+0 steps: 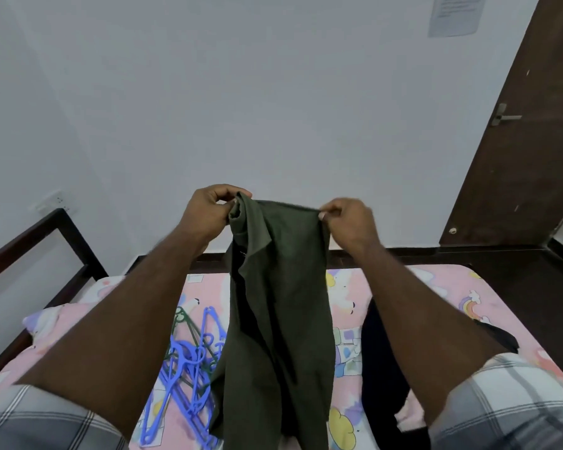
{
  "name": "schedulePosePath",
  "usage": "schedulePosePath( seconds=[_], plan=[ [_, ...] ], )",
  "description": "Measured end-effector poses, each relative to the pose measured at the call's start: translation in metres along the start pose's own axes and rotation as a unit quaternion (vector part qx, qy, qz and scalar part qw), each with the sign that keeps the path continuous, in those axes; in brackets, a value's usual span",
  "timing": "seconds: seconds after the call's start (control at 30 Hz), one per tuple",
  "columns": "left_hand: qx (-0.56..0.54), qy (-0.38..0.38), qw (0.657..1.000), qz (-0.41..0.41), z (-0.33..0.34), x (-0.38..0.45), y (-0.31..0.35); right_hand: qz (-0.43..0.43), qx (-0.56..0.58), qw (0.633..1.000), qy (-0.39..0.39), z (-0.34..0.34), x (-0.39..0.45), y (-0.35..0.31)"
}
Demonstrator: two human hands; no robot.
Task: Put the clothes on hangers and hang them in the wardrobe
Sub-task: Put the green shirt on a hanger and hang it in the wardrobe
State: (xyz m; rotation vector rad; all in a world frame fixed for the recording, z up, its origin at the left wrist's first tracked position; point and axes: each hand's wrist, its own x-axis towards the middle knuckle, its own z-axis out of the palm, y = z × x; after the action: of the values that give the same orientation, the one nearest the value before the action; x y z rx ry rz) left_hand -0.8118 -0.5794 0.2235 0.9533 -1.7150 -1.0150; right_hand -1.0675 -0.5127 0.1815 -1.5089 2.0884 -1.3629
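Centre frame: left hand (208, 209) and right hand (348, 219) each pinch the green shirt's (280, 303) top edge; blue hangers (189, 368) lie lower left.

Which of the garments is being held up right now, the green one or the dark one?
The green shirt, pinched at its top by the left hand and right hand. The dark garment lies on the bed.

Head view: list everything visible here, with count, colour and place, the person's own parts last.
shirt: one, dark green, held up over the bed
hangers: several, blue and green, piled on the bed, left
dark clothes: count unclear, black, on the bed, right
bed: one, pink cartoon sheet, dark frame
door: one, brown, right
notice: one, white, on the wall
left hand: pinching the shirt's top
right hand: pinching the shirt's top
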Motion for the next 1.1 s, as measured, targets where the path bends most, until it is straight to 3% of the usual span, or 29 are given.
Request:
schedulePosePath(
  seconds=[0.13,0.27,0.4,0.43,0.5,0.57,0.63,0.77,0.87,1.0,1.1],
  plan=[
    [0.000,0.053,0.998,0.028,0.002,0.012,0.011,-0.098,-0.017,0.992,0.084,-0.037,0.015,-0.049],
    [0.014,0.078,0.996,0.044,0.001,0.020,0.022,-0.146,-0.114,0.983,0.019,-0.056,0.012,-0.064],
    [0.016,0.082,0.995,0.059,0.002,0.026,0.028,-0.190,-0.163,0.964,0.092,-0.074,0.011,-0.073],
    [0.019,0.081,0.995,0.061,0.003,0.027,0.029,-0.195,-0.177,0.962,0.077,-0.075,0.009,-0.074],
    [0.030,0.080,0.995,0.056,0.005,0.027,0.028,-0.184,-0.212,0.960,0.017,-0.073,0.005,-0.070],
    [0.040,0.076,0.995,0.047,0.008,0.025,0.024,-0.171,-0.216,0.961,0.033,-0.073,0.001,-0.062],
    [0.045,0.075,0.995,0.046,0.011,0.023,0.021,-0.158,-0.190,0.967,0.059,-0.074,-0.001,-0.055],
    [0.038,0.075,0.995,0.044,0.016,0.021,0.020,-0.097,-0.107,0.989,-0.026,-0.069,-0.011,-0.037],
    [0.038,0.066,0.996,0.050,0.018,0.020,0.019,-0.038,-0.063,0.996,-0.046,-0.062,-0.023,-0.017],
    [0.046,0.041,0.997,0.055,0.028,0.017,0.022,0.023,-0.102,0.990,-0.093,-0.035,-0.043,0.011],
    [0.067,0.030,0.996,0.056,0.031,0.013,0.022,0.048,-0.106,0.989,-0.087,-0.022,-0.050,0.021]
  ],
)
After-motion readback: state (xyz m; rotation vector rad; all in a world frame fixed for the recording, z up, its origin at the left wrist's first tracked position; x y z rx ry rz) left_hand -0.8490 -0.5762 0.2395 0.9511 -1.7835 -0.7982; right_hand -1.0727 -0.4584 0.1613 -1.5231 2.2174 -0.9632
